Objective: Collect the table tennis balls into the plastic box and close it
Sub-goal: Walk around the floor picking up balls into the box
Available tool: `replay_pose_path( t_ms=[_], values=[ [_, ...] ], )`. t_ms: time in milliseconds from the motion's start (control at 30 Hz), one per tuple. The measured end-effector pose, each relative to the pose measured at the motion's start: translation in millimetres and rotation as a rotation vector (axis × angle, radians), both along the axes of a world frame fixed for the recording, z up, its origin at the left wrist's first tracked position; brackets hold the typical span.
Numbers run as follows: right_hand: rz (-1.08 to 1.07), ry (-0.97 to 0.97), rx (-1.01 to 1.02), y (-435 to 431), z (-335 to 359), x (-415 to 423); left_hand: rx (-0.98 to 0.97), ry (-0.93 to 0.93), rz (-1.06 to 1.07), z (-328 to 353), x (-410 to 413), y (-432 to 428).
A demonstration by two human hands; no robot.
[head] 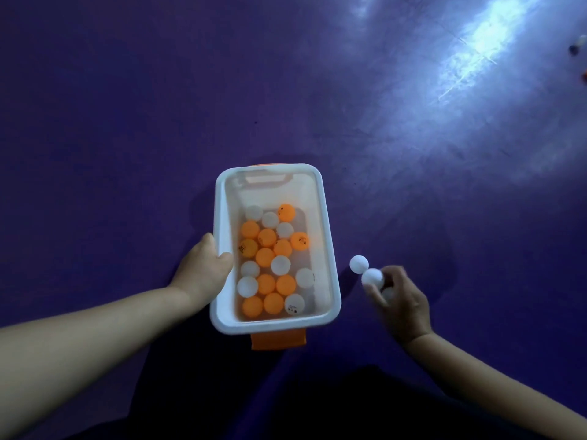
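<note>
Nearest the wearer, an orange latch flap (279,340) hangs from the near end of the plastic box (330,258), which stands open on the purple floor (127,106); no lid is in view. The left hand (203,268) is clamped on the box's left rim, thumb hooked inside and the fingers out of sight beyond the wall, evidently to steady the box and keep its mouth toward the working side. Inside lie the collected balls (273,265), orange and white mixed, covering most of the bottom in roughly one layer, with free space at the far end. Just right of the box, the right hand (403,300) is closed around a white ball (372,277) at its fingertips, and what appears to be another white ball (388,293) sits further back in the palm, though motion blur prevents confirmation. A loose white ball (359,264) touches or nearly touches the held one; whether it rests on the floor or against the fingers cannot be determined. The hand appears to be gathering several balls at once to save trips to the box. Farther off, the floor is bare under a bright glare (476,49). At the far right edge, small blurred objects (576,47) may be further balls. Assessment: collection is well advanced but incomplete, and closing is not yet begun.
</note>
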State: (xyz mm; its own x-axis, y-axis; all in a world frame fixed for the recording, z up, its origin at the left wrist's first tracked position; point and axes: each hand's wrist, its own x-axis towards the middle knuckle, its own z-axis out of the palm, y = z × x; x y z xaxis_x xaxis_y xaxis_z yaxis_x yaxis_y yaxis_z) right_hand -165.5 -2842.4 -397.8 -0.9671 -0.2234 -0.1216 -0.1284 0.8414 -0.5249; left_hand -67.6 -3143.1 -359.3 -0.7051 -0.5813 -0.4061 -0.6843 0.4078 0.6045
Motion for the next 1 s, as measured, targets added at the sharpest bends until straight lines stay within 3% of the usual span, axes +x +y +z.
replay_pose_path(
  t_ms=[167, 433, 500, 600, 733, 1000],
  values=[
    [0.136, 0.264, -0.43, -52, 51, -11, -0.006, -0.005, -0.01, 0, -2, 1],
    [0.506, -0.04, -0.462, -102, 71, -10, -0.011, -0.03, -0.024, 3, -3, 3],
    [0.459, -0.051, -0.491, -99, 70, -15, -0.014, -0.032, -0.027, 3, -2, 2],
    [0.223, 0.026, -0.546, -88, 58, -29, -0.023, -0.023, -0.033, 2, -2, 2],
    [0.124, 0.076, -0.235, -57, 25, -45, -0.04, -0.007, -0.024, -1, -3, 4],
    [0.46, -0.186, 0.372, -32, -19, -33, -0.048, -0.01, -0.006, -4, -3, 5]
  ],
)
